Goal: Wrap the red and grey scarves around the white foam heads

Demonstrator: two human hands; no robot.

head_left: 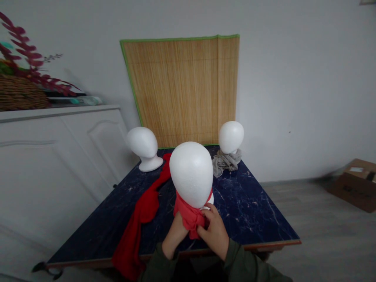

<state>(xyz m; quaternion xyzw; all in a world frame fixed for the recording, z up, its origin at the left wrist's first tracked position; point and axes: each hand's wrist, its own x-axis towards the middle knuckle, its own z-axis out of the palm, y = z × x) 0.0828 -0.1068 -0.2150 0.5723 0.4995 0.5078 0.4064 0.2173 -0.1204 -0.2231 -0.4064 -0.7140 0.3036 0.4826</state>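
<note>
A white foam mannequin head (191,172) stands upright near the front of the table. Around its neck is a coral-pink scarf (189,215), bunched at the front. My left hand (176,232) grips the scarf from the left, its fingers partly hidden behind the cloth. On the other side, my right hand (215,231) pinches the scarf's folds between thumb and fingers, close below the head's chin. A long red scarf (147,205) lies to the left of the head and hangs over the table's front edge.
The dark blue marbled table (249,211) carries a second foam head (143,145) at back left. A third head (232,136) at back right has a grey scarf (227,161) around its base. A white cabinet (88,145) stands left; a cardboard box (354,188) lies on the floor, right.
</note>
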